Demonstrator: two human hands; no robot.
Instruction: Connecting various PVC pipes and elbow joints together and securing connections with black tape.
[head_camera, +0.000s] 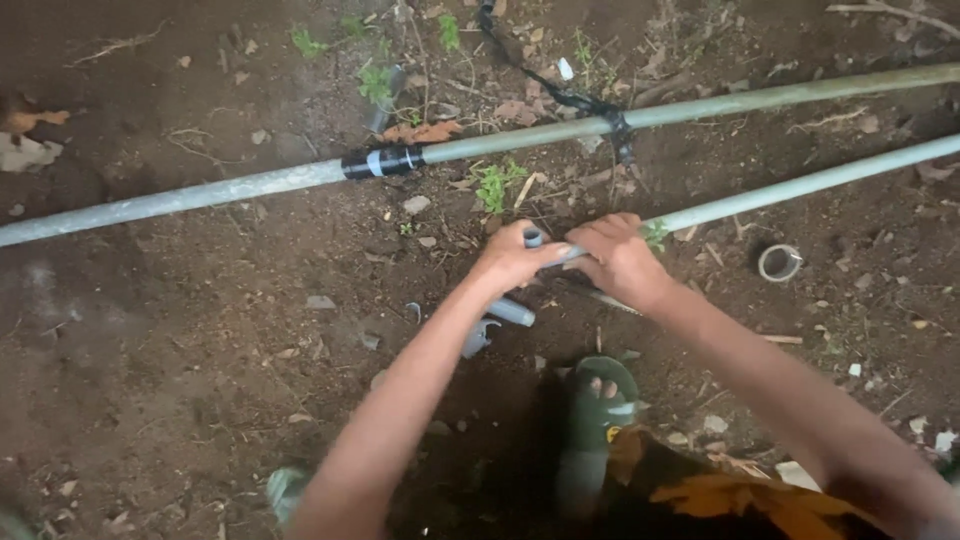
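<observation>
Head view — hands (570, 260) on pipe (790, 186)

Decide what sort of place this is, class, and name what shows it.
Probably an outdoor garden plot or yard: bare soil with dry leaves and small weeds, and long grey pipes lying on the ground.

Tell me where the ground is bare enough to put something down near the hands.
Bare soil lies left of the left hand, below the long pipe. A smaller patch lies right of the tape roll. It is crowded around both hands, the right hand, the loose grey fittings and the sandalled foot.
</observation>
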